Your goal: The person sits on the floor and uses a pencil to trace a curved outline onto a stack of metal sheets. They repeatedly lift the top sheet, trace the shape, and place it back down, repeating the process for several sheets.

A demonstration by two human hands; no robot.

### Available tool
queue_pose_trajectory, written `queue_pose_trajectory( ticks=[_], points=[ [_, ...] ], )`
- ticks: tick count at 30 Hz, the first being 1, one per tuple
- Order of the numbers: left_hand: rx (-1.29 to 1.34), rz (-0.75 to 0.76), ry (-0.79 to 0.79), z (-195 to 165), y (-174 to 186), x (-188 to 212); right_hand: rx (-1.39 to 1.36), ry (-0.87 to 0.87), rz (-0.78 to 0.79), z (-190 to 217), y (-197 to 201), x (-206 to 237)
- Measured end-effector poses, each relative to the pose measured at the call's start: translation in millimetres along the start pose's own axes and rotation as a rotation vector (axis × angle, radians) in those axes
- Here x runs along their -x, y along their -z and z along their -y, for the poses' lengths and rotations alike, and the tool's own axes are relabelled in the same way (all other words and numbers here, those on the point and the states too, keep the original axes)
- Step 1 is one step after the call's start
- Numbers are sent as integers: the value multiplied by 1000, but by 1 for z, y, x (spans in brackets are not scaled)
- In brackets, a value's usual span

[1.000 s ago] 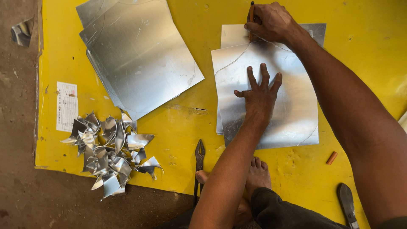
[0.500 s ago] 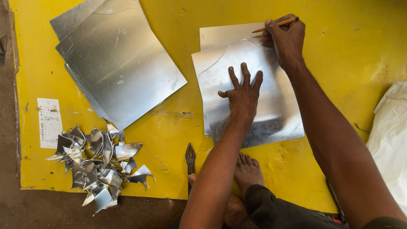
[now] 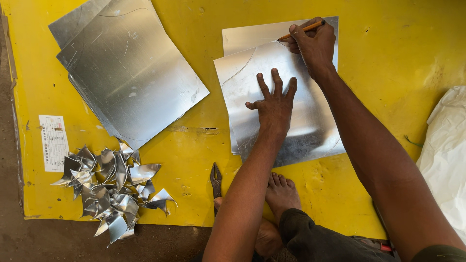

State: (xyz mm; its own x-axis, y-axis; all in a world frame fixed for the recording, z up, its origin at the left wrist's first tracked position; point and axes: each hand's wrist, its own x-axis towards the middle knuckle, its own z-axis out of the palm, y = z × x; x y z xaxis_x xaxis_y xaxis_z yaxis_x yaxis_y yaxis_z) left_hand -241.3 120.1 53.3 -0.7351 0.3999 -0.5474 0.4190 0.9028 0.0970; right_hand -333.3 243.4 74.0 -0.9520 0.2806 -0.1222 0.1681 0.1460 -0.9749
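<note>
Pressing flat on the top sheet (image 3: 272, 92), left hand (image 3: 274, 104) spread wide, fingers open and pointing away, palm down, gripping nothing. Right hand (image 3: 314, 42) curled shut around a pencil (image 3: 301, 30), tip touching the sheet near its far edge; fingertips tucked under and hard to make out. Both forearms running in from the lower frame, right one cut off at the bottom corner.

Top sheet lying slightly askew on a second sheet (image 3: 252, 35), of which only the far strip and a right sliver show; remainder hidden. Curved line faintly visible on the top sheet left of the thumb; course under the hand not discernible. Near edge of the stack close to a bare foot (image 3: 281, 194). Snips (image 3: 215, 180) beside the foot, handles hidden behind the left forearm.

Separate stack (image 3: 128, 73) lying well apart to the left on the yellow board (image 3: 388, 58), far corner cut off by the frame. Offcuts (image 3: 109, 191) heaped near the board's near-left edge. Paper label (image 3: 53, 143) at the left edge. White bag (image 3: 446, 155) at right, partly out of frame. Bare yellow surface between the two stacks and right of the right hand.
</note>
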Motion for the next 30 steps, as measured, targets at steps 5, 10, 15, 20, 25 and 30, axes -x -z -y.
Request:
queue_pose_trajectory(
  ticks=[5, 10, 15, 20, 25, 30],
  points=[
    [-12, 9, -3, 1, 0, -2, 69, 30, 29, 1, 0, -1],
    [1, 26, -9, 1, 1, 1, 249, 11, 76, 5, 18, -1],
    [12, 6, -3, -1, -1, 1, 391, -88, 125, 8, 51, 0],
    [18, -20, -6, -2, -7, -1, 401, -92, 131, 5, 83, 6],
    [7, -27, -11, -4, -11, -2, 275, -115, 110, -1, 104, 12],
    [5, -49, -14, -4, -13, -3, 152, -101, 50, -9, 112, 21]
  ],
)
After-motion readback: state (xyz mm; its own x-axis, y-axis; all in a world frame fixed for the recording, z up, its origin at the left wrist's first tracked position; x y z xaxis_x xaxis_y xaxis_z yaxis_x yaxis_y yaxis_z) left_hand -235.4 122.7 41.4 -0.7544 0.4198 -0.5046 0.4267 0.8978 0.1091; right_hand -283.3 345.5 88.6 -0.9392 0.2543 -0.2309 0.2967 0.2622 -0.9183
